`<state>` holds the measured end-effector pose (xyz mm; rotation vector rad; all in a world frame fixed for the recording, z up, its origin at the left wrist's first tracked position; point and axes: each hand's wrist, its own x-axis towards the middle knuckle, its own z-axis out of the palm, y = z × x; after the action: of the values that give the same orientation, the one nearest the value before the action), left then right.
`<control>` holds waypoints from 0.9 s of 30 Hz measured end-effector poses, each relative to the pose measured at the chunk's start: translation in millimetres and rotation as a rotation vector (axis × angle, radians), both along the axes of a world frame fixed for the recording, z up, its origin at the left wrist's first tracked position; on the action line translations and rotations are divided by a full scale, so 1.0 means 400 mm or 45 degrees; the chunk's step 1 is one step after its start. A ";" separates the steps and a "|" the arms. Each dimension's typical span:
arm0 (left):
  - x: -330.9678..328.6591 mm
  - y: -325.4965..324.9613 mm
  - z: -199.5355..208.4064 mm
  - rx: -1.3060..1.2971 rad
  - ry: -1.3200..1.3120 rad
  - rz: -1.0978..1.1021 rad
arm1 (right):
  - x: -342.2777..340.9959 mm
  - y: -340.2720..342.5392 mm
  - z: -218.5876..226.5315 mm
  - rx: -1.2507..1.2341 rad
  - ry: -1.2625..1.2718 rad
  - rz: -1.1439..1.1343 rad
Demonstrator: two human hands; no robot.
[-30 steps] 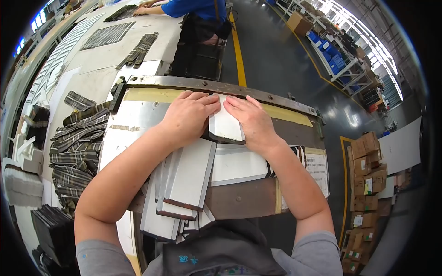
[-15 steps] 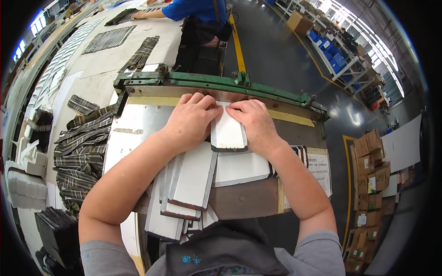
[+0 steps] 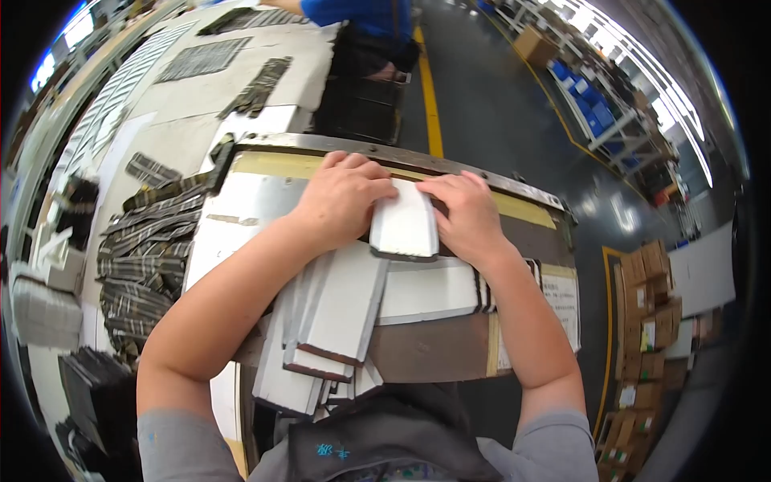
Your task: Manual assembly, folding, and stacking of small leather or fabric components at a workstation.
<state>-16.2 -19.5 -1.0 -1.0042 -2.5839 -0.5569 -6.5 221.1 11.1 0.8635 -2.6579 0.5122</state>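
Note:
A white rectangular piece (image 3: 404, 221) with grey side strips and a dark near end lies between my hands, its far end at the metal bar (image 3: 373, 149) across the worktable. My left hand (image 3: 341, 197) is closed on its left edge, fingers curled over the far left corner. On the right edge my right hand (image 3: 470, 210) grips it, with the thumb underneath or beside it, which I cannot tell. Below the left hand several similar white pieces (image 3: 341, 301) lie fanned over one another. More white pieces (image 3: 430, 291) lie flat under the right forearm.
Plaid fabric pieces (image 3: 148, 249) are heaped to the left. Behind them a long pale table (image 3: 173, 104) carries more fabric, and a person in a blue top (image 3: 361, 16) stands there. Cardboard boxes (image 3: 642, 321) are stacked at the right, beyond a yellow floor line.
The green bar at the far edge has tilted out of sight, and a bare metal bar shows there. The view has shifted slightly. Both hands keep hold of the white piece.

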 end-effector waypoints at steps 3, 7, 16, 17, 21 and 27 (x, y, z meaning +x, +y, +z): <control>-0.020 0.009 -0.006 0.309 -0.195 -0.103 | -0.012 0.010 -0.006 -0.309 0.120 0.033; -0.042 0.013 0.035 0.997 -0.381 0.297 | -0.014 0.014 0.035 -0.976 0.144 -0.129; -0.028 0.008 -0.034 0.224 -0.004 -0.290 | 0.049 -0.059 0.033 -0.490 -0.074 0.233; -0.033 0.010 -0.038 0.291 -0.057 -0.310 | 0.040 -0.030 0.028 -0.413 -0.208 0.220; -0.046 0.027 -0.048 0.359 -0.052 -0.312 | -0.006 0.007 -0.012 -0.156 -0.123 0.182; -0.005 0.009 0.021 -0.004 -0.279 -0.188 | 0.007 -0.004 -0.020 -0.103 -0.172 0.193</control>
<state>-18.3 -16.0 7.6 -1.2032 -2.7128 -0.7388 -3.5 219.6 3.2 1.0451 -2.6826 0.7340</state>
